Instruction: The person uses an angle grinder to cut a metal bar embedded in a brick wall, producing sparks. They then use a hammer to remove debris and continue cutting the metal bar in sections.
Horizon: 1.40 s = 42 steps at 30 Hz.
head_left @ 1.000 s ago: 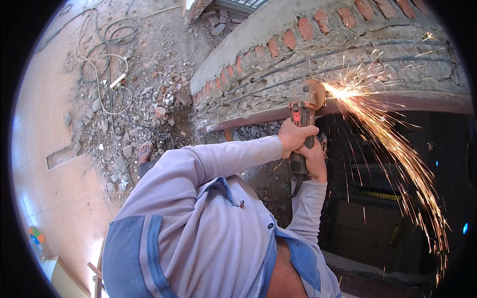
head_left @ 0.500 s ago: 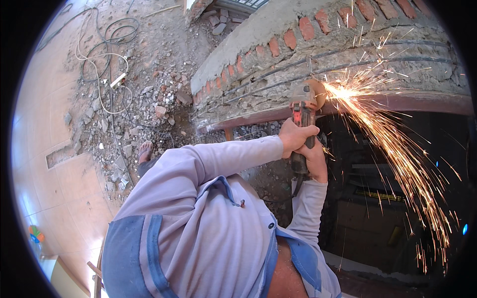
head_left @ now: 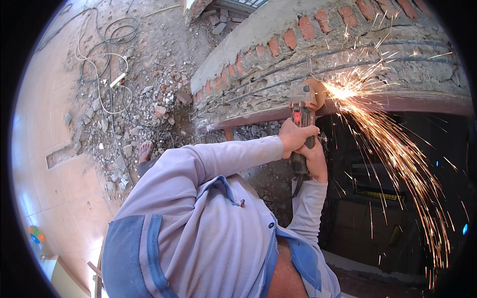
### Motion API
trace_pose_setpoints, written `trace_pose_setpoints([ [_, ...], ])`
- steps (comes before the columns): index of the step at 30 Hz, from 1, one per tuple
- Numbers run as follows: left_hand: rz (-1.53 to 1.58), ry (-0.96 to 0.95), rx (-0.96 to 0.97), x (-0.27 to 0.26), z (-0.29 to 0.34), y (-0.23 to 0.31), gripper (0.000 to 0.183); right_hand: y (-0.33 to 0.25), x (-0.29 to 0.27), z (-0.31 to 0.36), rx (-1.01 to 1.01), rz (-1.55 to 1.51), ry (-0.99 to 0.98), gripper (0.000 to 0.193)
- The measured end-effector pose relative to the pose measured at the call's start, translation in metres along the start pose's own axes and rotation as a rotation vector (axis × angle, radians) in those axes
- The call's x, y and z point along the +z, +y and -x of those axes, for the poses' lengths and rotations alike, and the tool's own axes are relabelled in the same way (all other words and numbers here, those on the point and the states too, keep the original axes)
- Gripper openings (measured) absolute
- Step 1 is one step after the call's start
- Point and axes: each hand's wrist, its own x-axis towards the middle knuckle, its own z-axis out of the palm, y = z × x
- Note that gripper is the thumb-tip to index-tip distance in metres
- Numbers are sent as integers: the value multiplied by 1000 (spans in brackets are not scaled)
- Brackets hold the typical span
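An orange-and-black angle grinder (head_left: 303,109) is gripped in both my hands, its disc (head_left: 316,92) against the rough masonry of the wall beside the steel bars (head_left: 278,72). My left hand (head_left: 295,136) is closed round the grinder's body. Just behind it, my right hand (head_left: 315,161) wraps the rear part, close to where the cord comes out. Bright sparks (head_left: 348,92) fly from the disc and arc down to the right. The glare hides the exact cutting point.
Broken rubble (head_left: 159,107) covers the ground at left, with coiled cables (head_left: 117,37) and a white power strip (head_left: 118,80). My bare foot (head_left: 145,151) stands among the debris. Exposed red bricks (head_left: 306,28) line the wall. A dark recess (head_left: 377,159) lies below the reddish edge at right.
The spray of sparks has shifted shape and reaches slightly lower at right. My hands and the grinder hold almost the same place.
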Motion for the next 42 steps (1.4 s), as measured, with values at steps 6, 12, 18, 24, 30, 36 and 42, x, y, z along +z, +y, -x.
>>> trace_pose_setpoints([
  [6,13,24,8,1,1,2,21,-2,1,0,-20,-3,-5,47],
  [12,4,18,19,2,4,4,22,-5,2,3,-20,6,0,46],
  [18,8,14,7,1,3,4,20,-4,-1,1,1,-1,-28,46],
  [24,-4,13,14,3,4,3,23,-4,-1,3,-9,13,-8,47],
  [30,-1,0,37,6,34,1,32,-7,9,32,-42,11,28,53],
  [36,97,-67,-44,-31,81,-10,49,-1,51,74,113,-54,11,61],
  [42,427,84,-167,-110,105,8,68,-4,131,56,90,-142,-91,64],
])
